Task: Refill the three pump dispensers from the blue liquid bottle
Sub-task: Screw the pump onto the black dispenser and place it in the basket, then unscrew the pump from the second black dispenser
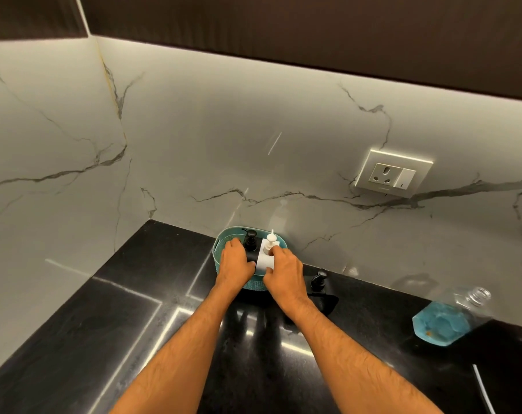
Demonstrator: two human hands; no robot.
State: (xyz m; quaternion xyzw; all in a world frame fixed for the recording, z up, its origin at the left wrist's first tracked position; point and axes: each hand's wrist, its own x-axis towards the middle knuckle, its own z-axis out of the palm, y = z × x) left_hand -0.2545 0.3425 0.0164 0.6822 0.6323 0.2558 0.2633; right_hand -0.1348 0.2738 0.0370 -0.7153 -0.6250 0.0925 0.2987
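A teal basket (221, 243) stands on the black counter against the marble wall. Inside it are a black pump dispenser (250, 239) and a white pump dispenser (268, 248). My left hand (236, 261) is wrapped around the black dispenser's body. Around the white one my right hand (285, 267) is closed. A second black pump dispenser (319, 280) stands on the counter just right of the basket. Far right, a clear bottle with blue liquid (445, 318) sits uncapped, apart from both hands.
The black counter (119, 324) runs left into a marble corner. A wall socket with a switch (392, 173) is above the counter at right. A thin white cord or tube (483, 389) lies at the lower right edge.
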